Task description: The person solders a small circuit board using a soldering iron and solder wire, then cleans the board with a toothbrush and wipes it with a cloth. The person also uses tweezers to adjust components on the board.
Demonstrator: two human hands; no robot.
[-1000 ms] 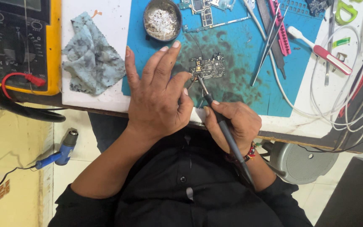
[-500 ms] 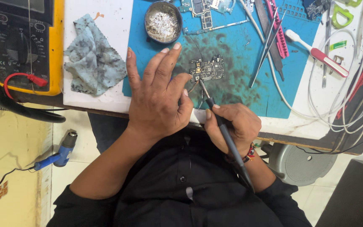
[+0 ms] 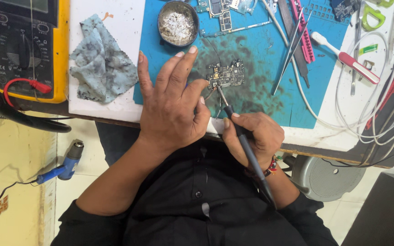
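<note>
A small dark circuit board [image 3: 226, 76] lies on the stained blue work mat [image 3: 261, 50]. My left hand [image 3: 172, 102] rests flat on the mat just left of the board, fingers spread, the thumb touching the board's left edge. My right hand [image 3: 254, 136] grips a dark soldering iron [image 3: 245, 146] like a pen at the table's front edge. Its metal tip points up and left and meets the board's lower left corner. The iron's handle runs back over my wrist toward my body.
A yellow multimeter [image 3: 23, 50] with a red lead sits at the left, next to a crumpled grey-blue cloth [image 3: 101, 64]. A round tin of solder wool [image 3: 177, 23], tweezers [image 3: 290, 54], a toothbrush [image 3: 345, 57], white cables [image 3: 379, 114] and other boards crowd the mat's far side. A blue hot-air tool [image 3: 67, 161] lies on the floor.
The view has shifted slightly. My hands, the iron and the board keep almost the same pose, with the tip staying at the board's lower left corner.
</note>
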